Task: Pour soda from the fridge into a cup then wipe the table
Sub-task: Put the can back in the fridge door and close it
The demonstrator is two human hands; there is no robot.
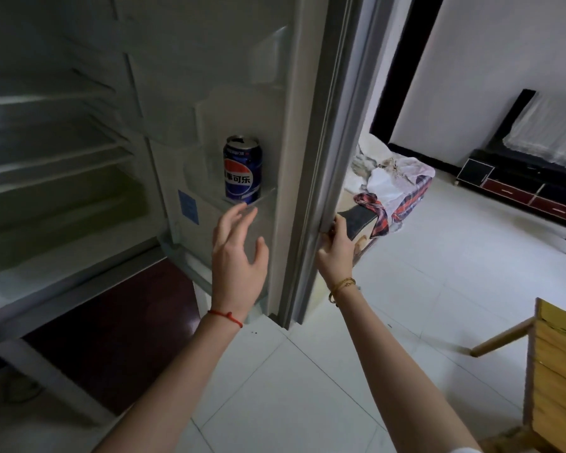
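A blue soda can (242,170) with a red, white and blue logo stands upright on a clear shelf of the open fridge door (308,125). Its top looks opened. My left hand (237,253) is raised just below the can with fingers spread and relaxed, not touching it. My right hand (335,246) grips the outer edge of the fridge door, fingers curled round it. The fridge interior (52,158) shows bare shelves at the left. No cup or cloth for wiping is in view.
A wooden chair (553,371) stands at the lower right. Behind the door is a seat piled with clothes (396,188). A dark TV cabinet (520,184) lines the far wall. The floor has white tiles (438,289).
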